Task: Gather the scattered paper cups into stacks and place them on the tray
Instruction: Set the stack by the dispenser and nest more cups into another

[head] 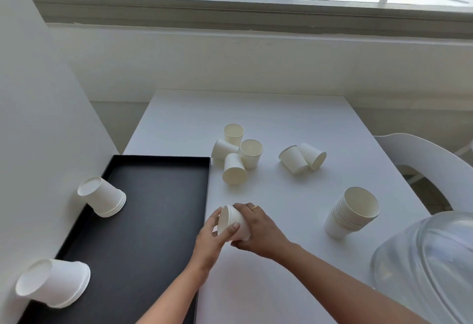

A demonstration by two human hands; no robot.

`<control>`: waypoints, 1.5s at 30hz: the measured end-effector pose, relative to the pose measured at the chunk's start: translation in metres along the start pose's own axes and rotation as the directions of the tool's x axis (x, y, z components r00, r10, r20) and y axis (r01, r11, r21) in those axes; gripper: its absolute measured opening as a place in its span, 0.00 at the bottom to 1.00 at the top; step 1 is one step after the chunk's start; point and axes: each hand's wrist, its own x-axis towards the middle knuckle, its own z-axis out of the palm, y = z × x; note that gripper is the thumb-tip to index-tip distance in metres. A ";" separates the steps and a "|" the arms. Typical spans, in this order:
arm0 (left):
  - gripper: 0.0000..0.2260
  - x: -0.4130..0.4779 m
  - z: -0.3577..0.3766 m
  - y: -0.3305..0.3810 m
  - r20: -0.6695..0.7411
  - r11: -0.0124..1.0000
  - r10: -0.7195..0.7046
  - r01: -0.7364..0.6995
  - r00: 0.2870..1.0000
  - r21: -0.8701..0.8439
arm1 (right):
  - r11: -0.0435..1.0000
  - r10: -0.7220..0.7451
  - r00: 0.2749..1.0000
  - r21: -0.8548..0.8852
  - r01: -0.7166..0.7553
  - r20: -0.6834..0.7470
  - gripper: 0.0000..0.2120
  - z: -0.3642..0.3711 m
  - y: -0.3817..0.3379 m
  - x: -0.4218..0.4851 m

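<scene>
Both hands hold a short stack of white paper cups (230, 221) tipped sideways just right of the black tray (153, 221). My left hand (211, 238) grips its rim side and my right hand (258, 229) wraps its body from behind. Two upside-down cup stacks stand on the tray: one at the back left (102, 199), one at the front left (55, 282). Several loose cups (236, 154) cluster on the table past my hands, with two more lying on their sides (303, 157) to the right. A tall upright stack (352, 212) stands at the right.
The white table (268, 113) stands against a white wall on the left and below a window ledge. A clear plastic dome (430, 267) sits at the front right corner. A white chair (422, 159) stands beside the table's right edge.
</scene>
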 end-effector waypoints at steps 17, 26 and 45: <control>0.39 0.005 -0.022 0.002 -0.365 1.000 -0.015 0.010 0.931 -0.017 | 0.995 -0.037 0.999 -0.094 0.034 -0.030 0.23 -0.042 0.007 0.044; 0.29 0.007 -0.029 0.001 -0.376 0.998 -0.003 -0.019 0.927 -0.056 | 0.911 0.103 0.991 -0.407 -0.058 0.089 0.25 -0.040 0.011 0.085; 0.25 0.010 -0.048 -0.002 -0.430 0.994 0.008 -0.053 0.903 -0.092 | 0.831 0.233 0.961 -0.543 -0.117 0.149 0.29 -0.029 0.022 0.099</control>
